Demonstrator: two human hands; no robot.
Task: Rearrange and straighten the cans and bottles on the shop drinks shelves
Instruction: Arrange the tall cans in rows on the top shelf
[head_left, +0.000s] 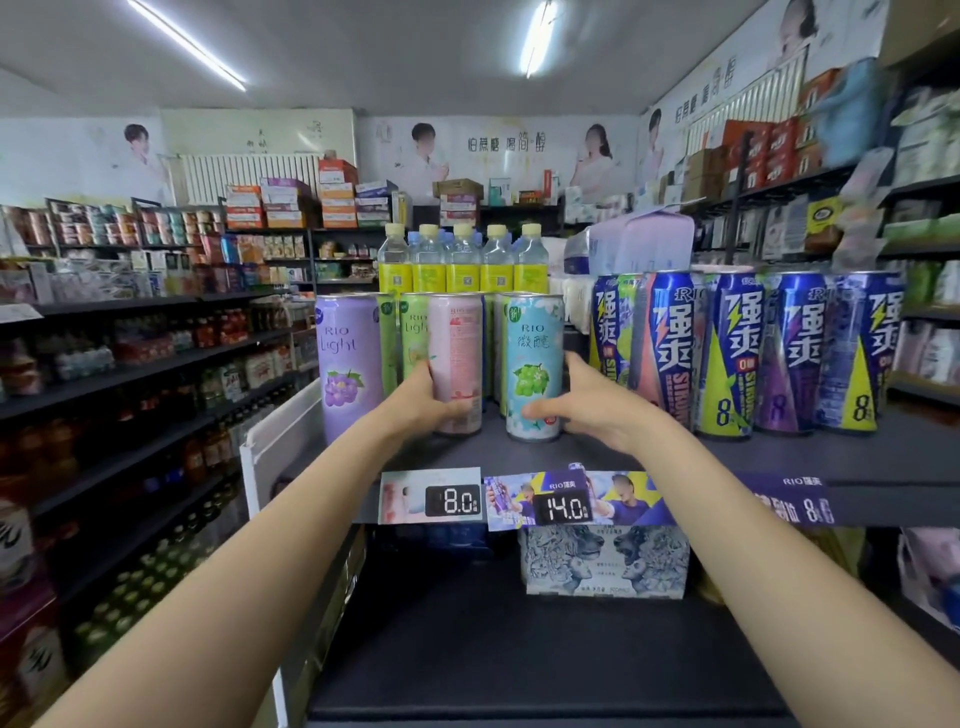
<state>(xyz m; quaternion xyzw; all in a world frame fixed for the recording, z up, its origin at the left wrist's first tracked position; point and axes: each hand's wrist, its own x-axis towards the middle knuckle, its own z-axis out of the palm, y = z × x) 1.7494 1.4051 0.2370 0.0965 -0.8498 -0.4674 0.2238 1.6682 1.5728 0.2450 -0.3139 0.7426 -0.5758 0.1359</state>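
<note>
A dark top shelf (779, 457) carries tall drink cans. My left hand (434, 397) grips a pink can (457, 353) low on its side; the can's back label faces me. My right hand (587, 402) holds a light blue can with green grapes (535, 358), thumb across its base and fingers round its right side. Both cans stand upright on the shelf. A purple grape can (345, 358) stands to the left, with green cans (413, 332) behind. Bottles with yellow labels (462, 265) line the back.
Several blue and yellow cans (737, 353) fill the shelf's right half. Price tags reading 8.0 (457, 501) and 14.0 (563, 508) hang on the shelf edge. A printed box (605, 561) sits on the lower shelf. An aisle of stocked shelves (130, 374) runs along the left.
</note>
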